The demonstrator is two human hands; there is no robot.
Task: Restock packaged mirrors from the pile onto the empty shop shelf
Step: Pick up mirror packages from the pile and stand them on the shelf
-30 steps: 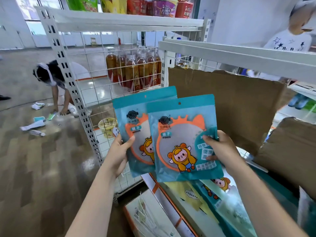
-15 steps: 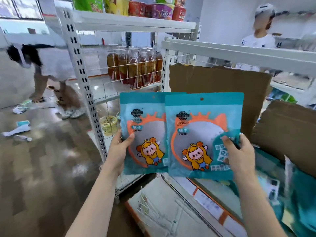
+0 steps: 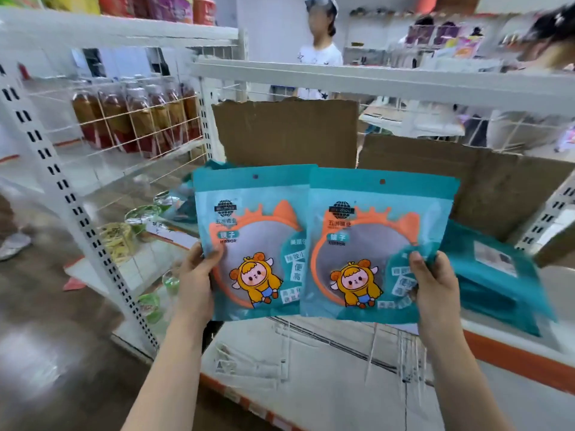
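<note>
Left mirror pack [image 3: 249, 244] and right mirror pack [image 3: 373, 244] are hanging upright above the white shelf [image 3: 311, 368], faces toward the camera, the right one overlapping the other's edge. Left hand [image 3: 196, 275] is pinching the left pack's outer edge, thumb in front; right hand [image 3: 435, 284] is gripping the right pack likewise. Pile [image 3: 497, 275] of teal packs is lying just beside the right hand. Judging: the step is calling for lowering both bases first, leaning the backs against the cardboard [image 3: 286, 132], labels facing outward.
</note>
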